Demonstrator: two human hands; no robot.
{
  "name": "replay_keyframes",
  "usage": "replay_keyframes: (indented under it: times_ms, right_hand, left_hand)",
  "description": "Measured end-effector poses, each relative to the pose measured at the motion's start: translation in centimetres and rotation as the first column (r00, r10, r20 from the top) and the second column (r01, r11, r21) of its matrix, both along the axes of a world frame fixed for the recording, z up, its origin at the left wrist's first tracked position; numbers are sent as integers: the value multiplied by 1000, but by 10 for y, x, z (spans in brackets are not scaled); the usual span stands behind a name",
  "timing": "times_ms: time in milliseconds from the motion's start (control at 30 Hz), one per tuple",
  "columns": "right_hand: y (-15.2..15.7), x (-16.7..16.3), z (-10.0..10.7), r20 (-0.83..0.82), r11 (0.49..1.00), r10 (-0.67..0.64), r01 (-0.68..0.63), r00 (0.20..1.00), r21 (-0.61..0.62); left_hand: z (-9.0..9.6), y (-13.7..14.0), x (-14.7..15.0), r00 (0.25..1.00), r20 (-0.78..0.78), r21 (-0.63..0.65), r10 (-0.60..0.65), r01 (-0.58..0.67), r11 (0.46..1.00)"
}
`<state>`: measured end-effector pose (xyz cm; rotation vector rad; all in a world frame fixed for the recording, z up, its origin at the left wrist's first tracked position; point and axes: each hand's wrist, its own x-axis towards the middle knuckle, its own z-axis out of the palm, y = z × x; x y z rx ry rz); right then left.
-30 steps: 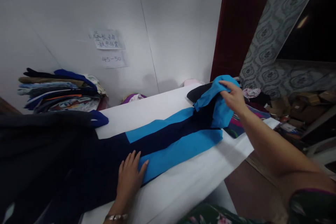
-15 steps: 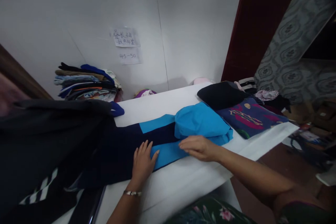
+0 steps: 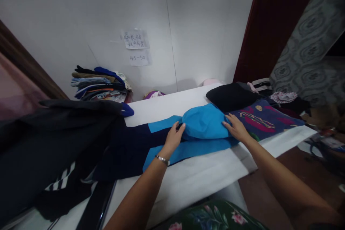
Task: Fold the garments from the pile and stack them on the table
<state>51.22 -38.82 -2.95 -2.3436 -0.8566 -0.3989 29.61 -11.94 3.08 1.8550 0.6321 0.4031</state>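
Observation:
A hooded jacket (image 3: 190,150) in dark navy and bright blue lies stretched across the white table (image 3: 185,183). Its blue hood (image 3: 203,122) bulges up toward the right. At the hood's left edge is my left hand (image 3: 174,138), a metal bracelet on its wrist, thumb and fingers slightly apart. My right hand (image 3: 236,127) is at the opposite side of the hood, with the blue cloth between its thumb and fingers. The jacket's left part runs under or against a dark heap of clothing (image 3: 67,133).
Folded clothes (image 3: 101,84) are stacked at the back left, by a wall with paper notes (image 3: 137,39). A black garment (image 3: 231,97) and a patterned purple garment (image 3: 260,118) lie right of the hood. More clothes (image 3: 283,97) are piled beyond them.
My left hand has moved up and right from the jacket's body to the hood's left edge. My right hand has gone to the hood's right side. The view has shifted slightly left.

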Motion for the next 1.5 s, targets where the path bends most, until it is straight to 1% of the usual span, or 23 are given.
replay_keyframes:
  times_ms: [100,167,267,400,467,500,567,633,667,700,767,833,900,1000,1033,1100,1167,1233,1300,1333,1400,1467,1500]
  right_hand:
    - [0,0,-10,-96,999,28,-32,995,-38]
    - [0,-3,-11,-127,998,41,-47,991,-50]
    - [-2,-6,-7,-146,993,79,-90,986,-70]
    - [-3,-12,2,-113,976,190,-200,975,-89]
    - [0,-18,6,-80,957,262,-269,962,-106]
    - [1,-21,7,-64,947,292,-298,954,-119]
    - [6,-29,7,-41,930,327,-329,944,-164]
    - [10,-36,4,-35,913,334,-332,942,-235]
    - [13,-40,3,-37,903,332,-329,943,-275]
    - [15,-42,2,-43,892,329,-325,943,-313]
    - [18,-45,2,-64,869,325,-325,943,-373]
    - [22,-42,7,-77,860,330,-333,941,-387]
    - [26,-33,17,-56,878,340,-338,939,-340]
    - [40,-14,34,7,920,325,-314,946,-234]
    - [46,-8,38,17,926,317,-306,948,-221]
    - [61,-1,38,13,921,320,-308,947,-237]
    - [76,-1,28,-31,885,354,-345,935,-312]
    - [89,-8,11,-77,821,397,-392,914,-416]
    - [97,-17,-8,-64,775,423,-397,904,-492]
    - [99,-20,-16,-35,770,428,-385,903,-509]
    - [101,-25,-26,27,785,422,-350,906,-511]
    - [101,-25,-28,52,794,417,-336,908,-507]
    - [100,-25,-28,55,795,416,-334,908,-507]
  left_hand:
    - [-5,-7,32,999,10,-124,51,-49,991]
    - [-6,-11,46,999,22,-202,45,-40,979]
    - [7,-13,53,992,115,-272,48,-15,962]
    - [42,-5,45,926,374,-256,60,41,966]
    - [48,6,38,896,440,-209,65,32,977]
    - [46,13,34,893,443,-180,78,4,984]
    - [29,30,24,919,369,-108,137,-104,989]
    - [2,47,14,959,187,-1,212,-215,977]
    - [-12,54,9,969,85,63,231,-237,970]
    - [-25,60,4,975,5,120,223,-222,968]
    - [-45,67,-2,979,-79,205,186,-167,965]
    - [-54,69,-5,983,-94,252,159,-131,959]
    - [-55,69,-5,984,-86,273,158,-129,953]
    - [-50,66,-4,984,-75,272,160,-134,953]
    - [-48,65,-4,984,-70,266,163,-140,954]
    - [-45,63,-4,983,-53,237,176,-159,958]
    - [-42,62,-5,982,-12,179,188,-183,967]
    - [-40,62,-5,980,31,110,196,-199,974]
    - [-41,66,-6,980,39,103,195,-198,975]
    - [-42,69,-7,983,16,139,185,-185,973]
    - [-44,74,-8,984,-96,266,149,-119,957]
    - [-41,76,-9,959,-244,389,145,-40,920]
    - [-37,75,-9,942,-292,444,168,-22,896]
